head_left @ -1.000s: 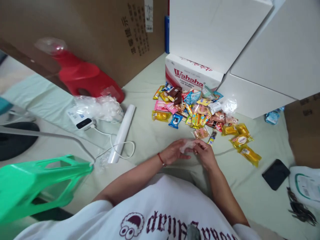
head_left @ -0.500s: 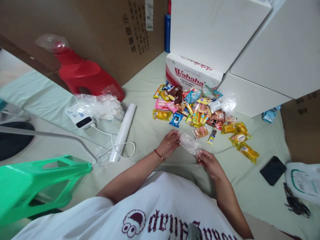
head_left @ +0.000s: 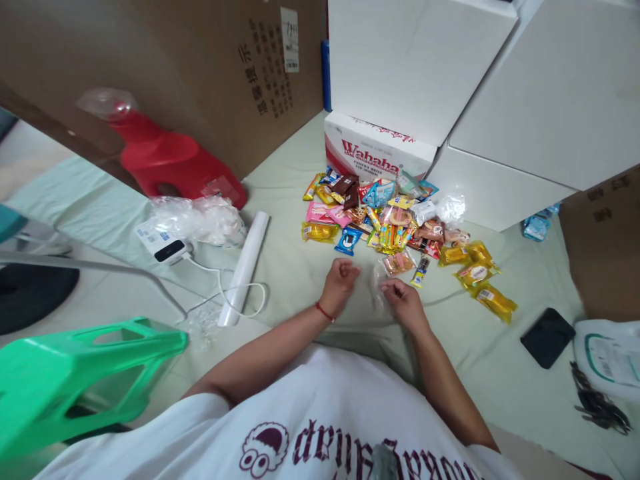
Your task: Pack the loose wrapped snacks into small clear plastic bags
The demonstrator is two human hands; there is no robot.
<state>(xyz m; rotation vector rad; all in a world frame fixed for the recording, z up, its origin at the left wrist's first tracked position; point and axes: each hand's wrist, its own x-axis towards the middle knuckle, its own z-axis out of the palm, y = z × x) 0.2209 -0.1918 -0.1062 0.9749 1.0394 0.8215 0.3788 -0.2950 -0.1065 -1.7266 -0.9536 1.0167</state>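
Clear plastic: I see this thin piece (head_left: pixel 379 285) at the right hand, just near of the snack pile (head_left: pixel 385 220).
Right hand (head_left: pixel 404 303): its fingertips pinch the clear plastic.
Left hand (head_left: pixel 339 287): fingers curled, apart from the plastic; I cannot tell whether the tips meet.
Yellow packs: I count 4 (head_left: pixel 475 273) right of the pile.
Wahaha box (head_left: pixel 377 150): stands just far of the pile.
White roll (head_left: pixel 245 267): lies left of both hands.
Black flat item (head_left: pixel 548 337): lies well right.
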